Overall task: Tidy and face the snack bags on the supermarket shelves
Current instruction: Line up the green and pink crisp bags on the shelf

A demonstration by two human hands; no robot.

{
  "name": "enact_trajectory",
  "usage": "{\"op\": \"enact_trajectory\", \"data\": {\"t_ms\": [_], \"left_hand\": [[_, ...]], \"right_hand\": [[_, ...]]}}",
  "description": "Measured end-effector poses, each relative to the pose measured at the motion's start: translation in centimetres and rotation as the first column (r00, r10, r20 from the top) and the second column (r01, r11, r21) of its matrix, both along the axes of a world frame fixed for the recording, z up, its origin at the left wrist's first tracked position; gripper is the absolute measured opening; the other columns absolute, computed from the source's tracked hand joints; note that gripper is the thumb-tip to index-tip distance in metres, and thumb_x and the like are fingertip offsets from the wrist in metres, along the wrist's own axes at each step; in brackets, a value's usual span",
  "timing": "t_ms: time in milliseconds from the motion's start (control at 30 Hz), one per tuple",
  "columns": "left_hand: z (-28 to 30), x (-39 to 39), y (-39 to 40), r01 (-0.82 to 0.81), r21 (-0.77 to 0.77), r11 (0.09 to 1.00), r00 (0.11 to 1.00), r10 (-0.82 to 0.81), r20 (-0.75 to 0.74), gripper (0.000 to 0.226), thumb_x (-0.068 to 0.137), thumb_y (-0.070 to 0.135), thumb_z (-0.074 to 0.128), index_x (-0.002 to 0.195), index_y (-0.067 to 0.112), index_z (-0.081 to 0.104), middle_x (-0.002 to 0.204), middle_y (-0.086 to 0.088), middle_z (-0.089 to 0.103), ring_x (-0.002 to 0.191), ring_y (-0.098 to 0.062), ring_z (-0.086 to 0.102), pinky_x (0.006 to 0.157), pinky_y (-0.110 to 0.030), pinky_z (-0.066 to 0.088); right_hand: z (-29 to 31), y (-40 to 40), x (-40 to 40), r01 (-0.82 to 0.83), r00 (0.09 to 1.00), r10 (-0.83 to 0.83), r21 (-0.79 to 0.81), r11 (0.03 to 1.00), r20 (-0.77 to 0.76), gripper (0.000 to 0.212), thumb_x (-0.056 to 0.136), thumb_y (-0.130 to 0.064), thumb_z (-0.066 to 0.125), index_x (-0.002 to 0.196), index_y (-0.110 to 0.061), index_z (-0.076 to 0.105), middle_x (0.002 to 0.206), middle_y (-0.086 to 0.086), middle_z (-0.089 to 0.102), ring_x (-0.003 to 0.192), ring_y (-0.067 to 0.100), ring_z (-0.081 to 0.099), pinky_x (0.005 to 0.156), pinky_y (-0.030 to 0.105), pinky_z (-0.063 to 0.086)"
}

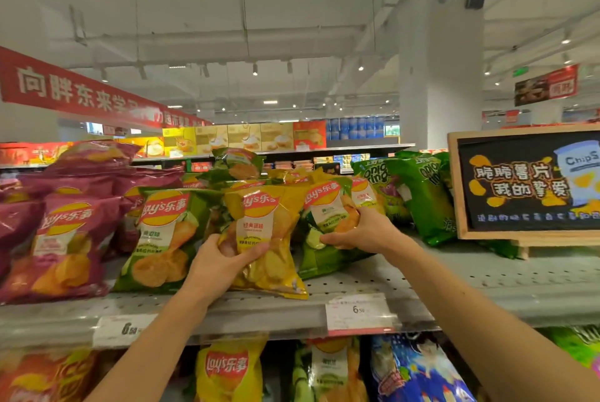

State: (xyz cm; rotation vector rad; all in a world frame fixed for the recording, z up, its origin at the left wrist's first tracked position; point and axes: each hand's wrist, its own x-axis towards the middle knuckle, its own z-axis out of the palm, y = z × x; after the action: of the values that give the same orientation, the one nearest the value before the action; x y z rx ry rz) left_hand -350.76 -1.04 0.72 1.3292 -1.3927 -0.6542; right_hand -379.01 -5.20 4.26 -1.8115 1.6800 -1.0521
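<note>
A chalkboard sign [527, 184] stands on the shelf right of the fingers. A price tag [358, 312] hangs below them. A red banner [78, 89] and white pillar [441, 83] rise above.

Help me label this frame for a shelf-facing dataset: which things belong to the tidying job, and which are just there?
Part of the job:
- yellow chip bag, gripped by the left hand
- green chip bag, gripped by the right hand
- purple chip bags
- onion ring bags
- shelf

Just there:
- chalkboard sign
- price tag
- red banner
</note>
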Motion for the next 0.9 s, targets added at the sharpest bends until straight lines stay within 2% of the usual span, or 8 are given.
{"op": "enact_trajectory", "data": {"t_ms": [167, 300, 400, 500, 600, 700, 833, 900], "left_hand": [[0.5, -1.3, -0.5, -0.043, 0.008, 0.999, 0.999, 0.043, 0.002, 0.084, 0.046, 0.062, 0.088, 0.112, 0.020, 0.057, 0.107, 0.004, 0.068, 0.101, -0.018, 0.065, 0.093, -0.044, 0.054], [1.1, -4.4, -2.3, -0.034, 0.032, 0.999, 0.999, 0.035, -0.013, 0.082, 0.050, 0.051, 0.094, 0.113, 0.017, 0.054, 0.106, 0.002, 0.066, 0.097, -0.016, 0.064, 0.084, -0.038, 0.055], [1.3, -8.0, -3.9, -0.001, 0.039, 0.999, 0.999, 0.003, -0.046, 0.087, 0.051, 0.048, 0.095, 0.118, 0.013, 0.051, 0.113, -0.001, 0.064, 0.103, -0.019, 0.062, 0.088, -0.039, 0.054], [1.3, -11.7, -5.1, 0.067, 0.042, 0.997, 0.997, -0.065, -0.042, 0.100, 0.053, 0.049, 0.095, 0.131, 0.009, 0.046, 0.127, -0.004, 0.060, 0.116, -0.023, 0.059, 0.098, -0.043, 0.051], [1.5, -14.7, -5.7, 0.122, 0.021, 0.992, 0.992, -0.121, -0.042, 0.098, 0.058, 0.046, 0.094, 0.135, 0.010, 0.045, 0.135, -0.006, 0.059, 0.124, -0.026, 0.056, 0.104, -0.047, 0.048], [1.6, -16.8, -5.8, 0.156, 0.045, 0.987, 0.988, -0.155, -0.025, 0.108, 0.061, 0.052, 0.090, 0.141, 0.007, 0.033, 0.141, -0.007, 0.053, 0.130, -0.028, 0.050, 0.106, -0.047, 0.046], [1.9, -17.8, -5.3, 0.187, 0.084, 0.979, 0.982, -0.190, 0.025, 0.114, 0.063, 0.057, 0.086, 0.143, 0.009, 0.019, 0.143, -0.008, 0.050, 0.129, -0.029, 0.049, 0.102, -0.041, 0.045], [2.2, -17.5, -5.1, 0.206, 0.106, 0.973, 0.976, -0.212, 0.048, 0.115, 0.067, 0.052, 0.086, 0.146, 0.007, 0.016, 0.147, -0.008, 0.048, 0.133, -0.029, 0.047, 0.108, -0.041, 0.043]], "right_hand": [[-0.3, 3.6, -3.5, 0.146, 0.984, -0.156, -0.115, 0.982, -0.085, 0.094, 0.056, -0.069, 0.087, 0.129, -0.022, 0.052, 0.122, -0.001, 0.065, 0.113, 0.025, 0.062, 0.098, 0.049, 0.054], [0.0, 7.2, -6.9, 0.215, 0.975, -0.222, -0.212, 0.953, -0.013, 0.091, 0.054, -0.070, 0.085, 0.123, -0.023, 0.052, 0.112, -0.004, 0.067, 0.103, 0.020, 0.066, 0.093, 0.049, 0.057], [0.2, 9.8, -9.0, 0.276, 0.961, -0.269, -0.306, 0.911, 0.068, 0.094, 0.050, -0.071, 0.081, 0.125, -0.022, 0.052, 0.103, -0.011, 0.064, 0.096, 0.014, 0.064, 0.089, 0.044, 0.057], [-0.2, 11.9, -10.6, 0.317, 0.948, -0.279, -0.365, 0.876, 0.154, 0.097, 0.045, -0.073, 0.080, 0.126, -0.026, 0.053, 0.106, -0.011, 0.066, 0.097, 0.013, 0.064, 0.087, 0.041, 0.057], [-1.0, 13.4, -11.5, 0.335, 0.939, -0.272, -0.386, 0.860, 0.210, 0.092, 0.044, -0.070, 0.080, 0.121, -0.027, 0.054, 0.103, -0.012, 0.067, 0.092, 0.008, 0.064, 0.075, 0.032, 0.054], [-2.1, 14.2, -11.6, 0.326, 0.941, -0.256, -0.394, 0.859, 0.221, 0.081, 0.046, -0.067, 0.081, 0.114, -0.032, 0.054, 0.099, -0.016, 0.067, 0.089, 0.002, 0.064, 0.066, 0.023, 0.050], [-3.0, 14.4, -10.7, 0.316, 0.941, -0.238, -0.380, 0.869, 0.240, 0.078, 0.045, -0.068, 0.082, 0.111, -0.037, 0.053, 0.100, -0.018, 0.067, 0.090, 0.002, 0.064, 0.068, 0.023, 0.052], [-3.1, 14.3, -9.8, 0.306, 0.943, -0.224, -0.381, 0.872, 0.245, 0.073, 0.046, -0.069, 0.082, 0.106, -0.040, 0.052, 0.099, -0.019, 0.067, 0.090, 0.001, 0.064, 0.068, 0.022, 0.051]]}}
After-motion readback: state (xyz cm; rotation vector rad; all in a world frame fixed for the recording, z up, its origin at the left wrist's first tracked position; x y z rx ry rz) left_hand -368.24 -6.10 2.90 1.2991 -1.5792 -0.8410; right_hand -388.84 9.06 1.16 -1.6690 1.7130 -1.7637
